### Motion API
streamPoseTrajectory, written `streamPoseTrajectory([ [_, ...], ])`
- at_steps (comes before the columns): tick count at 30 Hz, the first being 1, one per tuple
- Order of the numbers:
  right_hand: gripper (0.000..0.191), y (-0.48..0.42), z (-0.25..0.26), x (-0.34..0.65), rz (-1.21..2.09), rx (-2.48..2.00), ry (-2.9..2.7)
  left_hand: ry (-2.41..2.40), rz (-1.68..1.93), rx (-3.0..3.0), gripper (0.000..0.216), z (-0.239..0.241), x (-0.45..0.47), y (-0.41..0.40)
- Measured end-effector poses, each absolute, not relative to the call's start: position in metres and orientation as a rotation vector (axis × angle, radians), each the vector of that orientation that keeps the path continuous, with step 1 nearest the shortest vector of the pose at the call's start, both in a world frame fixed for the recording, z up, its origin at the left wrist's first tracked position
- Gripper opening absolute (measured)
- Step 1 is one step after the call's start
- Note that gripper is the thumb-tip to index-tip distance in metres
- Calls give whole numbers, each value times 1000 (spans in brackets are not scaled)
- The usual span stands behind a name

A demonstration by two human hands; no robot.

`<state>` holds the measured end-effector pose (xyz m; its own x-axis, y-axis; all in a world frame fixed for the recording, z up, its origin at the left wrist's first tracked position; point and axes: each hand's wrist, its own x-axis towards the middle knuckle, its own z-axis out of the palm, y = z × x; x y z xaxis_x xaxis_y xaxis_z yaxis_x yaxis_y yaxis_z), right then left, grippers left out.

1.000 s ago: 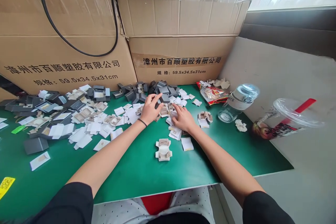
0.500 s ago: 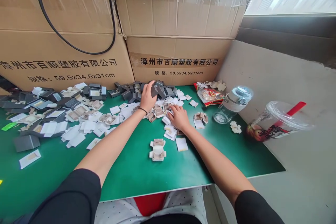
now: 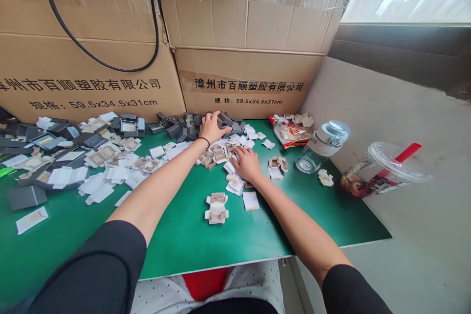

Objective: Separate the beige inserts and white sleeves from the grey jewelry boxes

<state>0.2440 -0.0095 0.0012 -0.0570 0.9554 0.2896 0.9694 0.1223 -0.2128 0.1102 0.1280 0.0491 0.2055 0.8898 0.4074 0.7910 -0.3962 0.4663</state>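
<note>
My left hand [image 3: 212,128] reaches into a heap of small dark grey boxes [image 3: 187,133] at the back of the table. Its thumb points to the right, apart from the curled fingers, and I see nothing gripped in it. My right hand [image 3: 247,164] rests, fingers apart, at the edge of a scatter of white paper cards [image 3: 235,184] and small beige cardboard inserts [image 3: 220,155]. Nothing shows in that hand either; its fingertips partly cover the pieces beneath. In front of both hands a single unfolded cardboard insert [image 3: 217,208] lies on the green tabletop [image 3: 176,245].
Large cardboard cartons [image 3: 243,73] wall off the back. More grey boxes and cards [image 3: 66,176] spread over the left side. To the right are a red snack bag [image 3: 290,133], a clear bottle [image 3: 321,149], crumpled paper [image 3: 326,178] and a tilted drink cup [image 3: 382,171] with a red straw.
My left hand has shifted slightly over the grey boxes, its thumb now swung out to the right. My right hand stays at about the same cards. The whole view has moved a little.
</note>
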Motion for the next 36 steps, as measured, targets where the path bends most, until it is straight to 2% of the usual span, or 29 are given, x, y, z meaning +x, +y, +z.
streamPoseTrajectory([
  [7,39,-11,5,243,-71,-1908,-2102,1674,1046,2228,76,49,97,118],
  [10,38,-14,8,242,-114,-1885,-2143,1687,1077,2411,67,44,67,102],
  [14,36,-14,10,241,-125,-1871,-2181,1955,717,2415,58,29,21,85],
  [17,34,-15,11,242,-119,-1857,-2192,1942,569,2312,59,21,3,81],
  [24,31,-15,10,242,-128,-1834,-2188,1834,873,2196,40,24,1,84],
  [27,30,-14,8,242,-150,-1810,-2180,1840,875,2145,48,22,1,90],
  [30,29,-13,6,242,-145,-1793,-2172,1755,723,2248,58,19,0,96],
  [36,34,-13,4,241,-119,-1753,-1979,1685,566,2300,65,21,-4,99],
])
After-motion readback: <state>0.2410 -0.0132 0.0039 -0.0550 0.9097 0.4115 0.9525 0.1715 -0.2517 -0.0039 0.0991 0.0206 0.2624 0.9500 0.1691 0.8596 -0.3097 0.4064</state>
